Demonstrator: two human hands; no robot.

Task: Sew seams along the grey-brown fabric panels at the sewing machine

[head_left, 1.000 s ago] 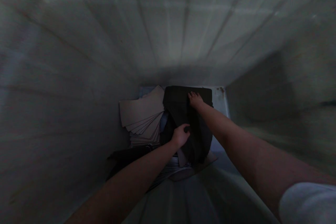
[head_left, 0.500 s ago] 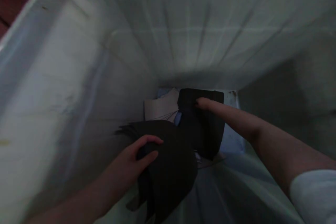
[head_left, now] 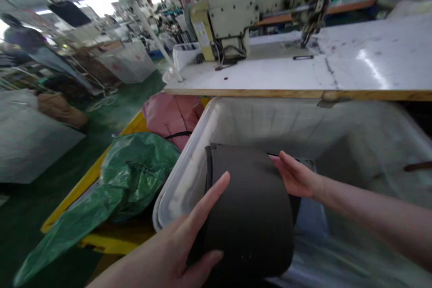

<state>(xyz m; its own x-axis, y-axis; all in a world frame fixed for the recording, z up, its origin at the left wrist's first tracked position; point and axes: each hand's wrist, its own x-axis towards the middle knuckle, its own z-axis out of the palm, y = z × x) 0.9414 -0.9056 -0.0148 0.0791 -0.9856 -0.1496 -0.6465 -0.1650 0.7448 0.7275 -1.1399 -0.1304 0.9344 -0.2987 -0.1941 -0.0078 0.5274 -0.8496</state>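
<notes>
A bent stack of dark grey, sheet-like pieces is held up over the white plastic bin. Around its near left side is my left hand, closed on it with the index finger stretched along the front face. My right hand is at the stack's upper right edge, thumb up, its fingertips partly hidden behind the pieces. The material of the pieces cannot be made out for certain. Pale blue material shows low in the bin, right of the stack.
A sewing machine stands on a white table whose edge overhangs the bin's far side. Left of the bin, a green plastic bag and pink fabric lie in a yellow tray. Another person is at far left.
The view has risen from deep in the bin to its top. The dark stack has come up in my hands, and my right hand has moved from other dark pieces to this stack's edge.
</notes>
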